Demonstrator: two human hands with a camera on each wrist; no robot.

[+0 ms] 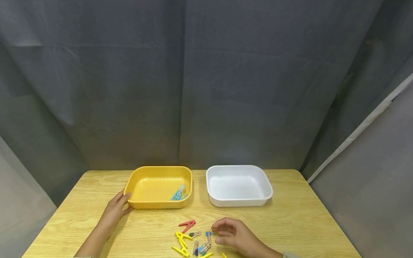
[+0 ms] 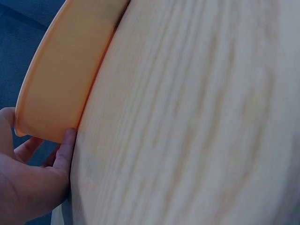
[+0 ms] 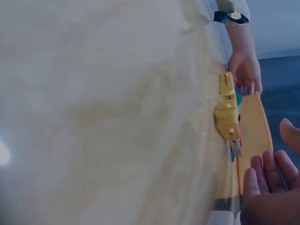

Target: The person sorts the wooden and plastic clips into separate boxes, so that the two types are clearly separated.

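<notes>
My left hand (image 1: 117,208) holds the yellow tub (image 1: 158,205) by its left end, fingertips at the rim and thumb low on the wall. In the left wrist view the thumb (image 2: 68,143) presses against the tub's lower corner. Light-blue plastic clothespins (image 1: 178,194) lie in the tub's front right corner. My right hand (image 1: 237,234) hovers with loosely bent fingers, nothing in them, right beside a wooden clothespin with a blue end (image 1: 208,236). Left of it are a red clothespin (image 1: 188,225), yellow clothespins (image 1: 182,245) and several small wooden clothespins (image 1: 204,248) with coloured ends.
A white tub (image 1: 238,202) stands right of the yellow one on the wooden table (image 1: 303,218). Grey cloth (image 1: 226,89) hangs behind the table's back edge and along the sides. One yellow clothespin (image 1: 224,255) lies at the bottom edge of the head view.
</notes>
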